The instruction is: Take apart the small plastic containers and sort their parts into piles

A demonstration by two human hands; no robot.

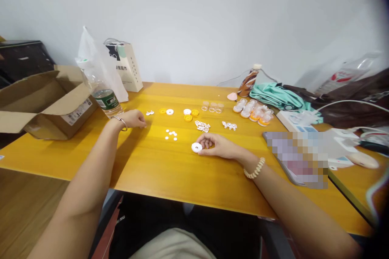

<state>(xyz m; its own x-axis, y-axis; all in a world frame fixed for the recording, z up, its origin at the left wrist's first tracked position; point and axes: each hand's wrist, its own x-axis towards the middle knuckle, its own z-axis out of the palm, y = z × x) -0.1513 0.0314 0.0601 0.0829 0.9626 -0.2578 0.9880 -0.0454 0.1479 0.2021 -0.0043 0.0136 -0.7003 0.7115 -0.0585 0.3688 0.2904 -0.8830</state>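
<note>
My right hand (pixel 214 145) grips a white round disc (pixel 197 147) with a hole in its middle, held just above the table. On the left, my left hand (pixel 133 119) is closed with its fingers curled down near the tabletop; whether anything is in them is hidden. Beside it lie small white pegged parts (pixel 150 113). Between the hands are several tiny white discs (pixel 171 133). Farther back sit a yellow ring (pixel 163 111), a white ring (pixel 170 111) and a group of yellow and white rings (pixel 188 117). White gear-like pieces (pixel 202 126) lie behind my right hand.
Clear round cups (pixel 212 107) and several clear-and-orange assembled pieces (pixel 253 110) stand at the back right, near a drink bottle (pixel 249 81). A phone (pixel 291 162) lies right. An open cardboard box (pixel 51 117) and a water bottle (pixel 106 99) stand left.
</note>
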